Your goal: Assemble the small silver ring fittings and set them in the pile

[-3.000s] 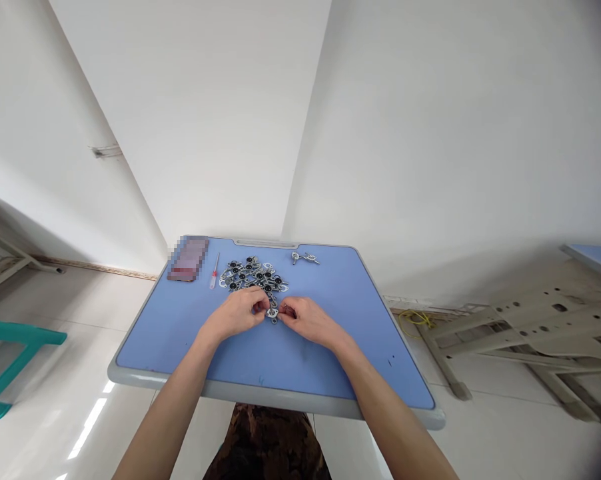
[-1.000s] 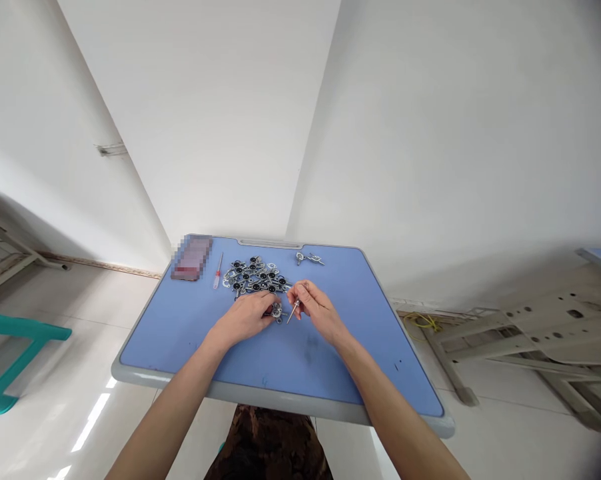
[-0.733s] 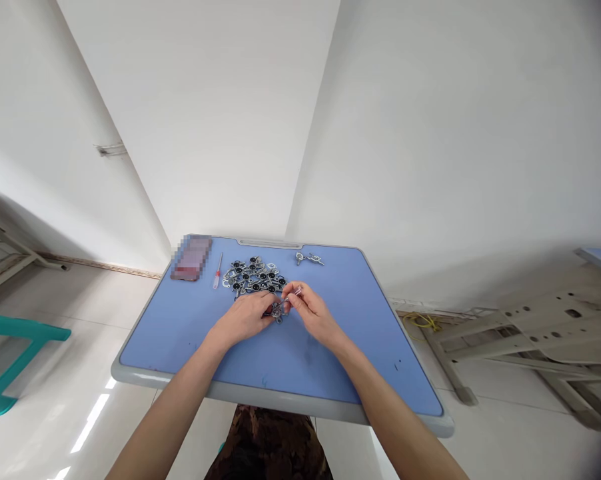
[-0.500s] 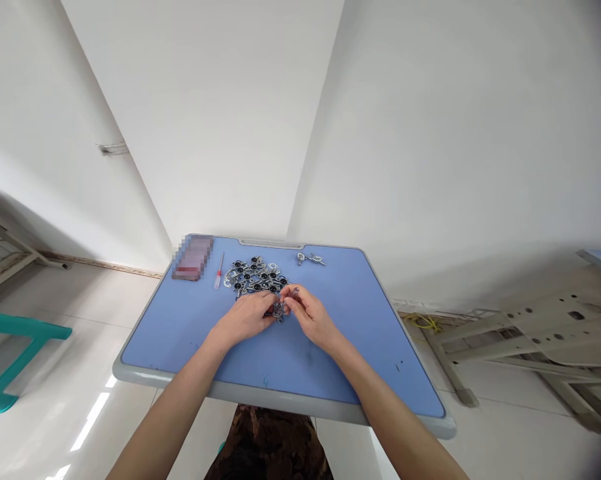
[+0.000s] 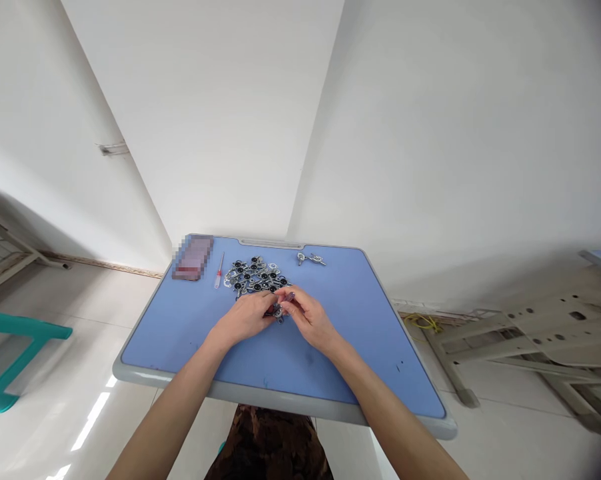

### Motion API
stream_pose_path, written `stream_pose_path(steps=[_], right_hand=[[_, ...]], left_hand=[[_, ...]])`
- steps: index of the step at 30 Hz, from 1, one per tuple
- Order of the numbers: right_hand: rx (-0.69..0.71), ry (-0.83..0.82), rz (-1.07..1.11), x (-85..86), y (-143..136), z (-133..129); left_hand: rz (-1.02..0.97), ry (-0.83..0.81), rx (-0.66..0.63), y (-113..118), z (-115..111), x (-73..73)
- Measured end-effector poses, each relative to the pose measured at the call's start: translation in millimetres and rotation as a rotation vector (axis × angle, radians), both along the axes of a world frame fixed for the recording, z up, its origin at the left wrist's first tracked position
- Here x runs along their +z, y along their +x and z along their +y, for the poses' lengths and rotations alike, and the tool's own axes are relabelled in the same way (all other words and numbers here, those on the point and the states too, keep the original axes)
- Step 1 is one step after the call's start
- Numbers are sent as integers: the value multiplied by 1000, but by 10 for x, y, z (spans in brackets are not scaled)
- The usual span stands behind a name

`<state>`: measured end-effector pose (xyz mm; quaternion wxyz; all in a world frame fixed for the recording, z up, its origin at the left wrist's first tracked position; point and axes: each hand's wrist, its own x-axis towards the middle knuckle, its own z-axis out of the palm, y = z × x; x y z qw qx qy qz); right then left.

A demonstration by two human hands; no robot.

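On the blue tabletop, my left hand (image 5: 248,317) is closed on a small metal fitting (image 5: 279,313), silvery with looped ends. Its fingers cover much of the part. My right hand (image 5: 308,319) meets it from the right, fingertips pinched round a small piece with a translucent purplish end (image 5: 290,297); its kind cannot be made out. Just beyond the hands lies a pile of similar metal fittings (image 5: 255,275) with round black pieces. A screwdriver (image 5: 217,279) with a clear and red handle rests left of the pile.
Two or so metal fittings (image 5: 310,258) lie apart near the back edge. A pixelated flat rectangular object (image 5: 194,257) occupies the back left corner. The table (image 5: 180,340) stands against a white wall. A green stool (image 5: 20,327) is on the left, a beige metal frame (image 5: 530,340) on the right.
My right fingers have shifted slightly left and turned over the metal fitting, and the purplish piece has tilted with them. My left hand stays nearly still.
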<state>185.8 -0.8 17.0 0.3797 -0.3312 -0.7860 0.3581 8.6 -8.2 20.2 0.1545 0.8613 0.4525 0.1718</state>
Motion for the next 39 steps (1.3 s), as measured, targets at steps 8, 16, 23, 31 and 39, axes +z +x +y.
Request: stream_pose_path(steps=[8,16,23,31,39], right_hand=[[1,48,-23,30,-14,-28],[-4,78,-50,74,-27,-55],[0,83,-36,69,-40,-59],[-22,102,-36,32,-27,-49],[-38,63,19,-21,-54,-41]], left_hand=[[-17,-16,1,-5,9,-19],[-7,-27,11,5,5,0],[-23,-15,0,-1,14,-28],[6,6,15,13,0,0],[35,-3,22,17,1,8]])
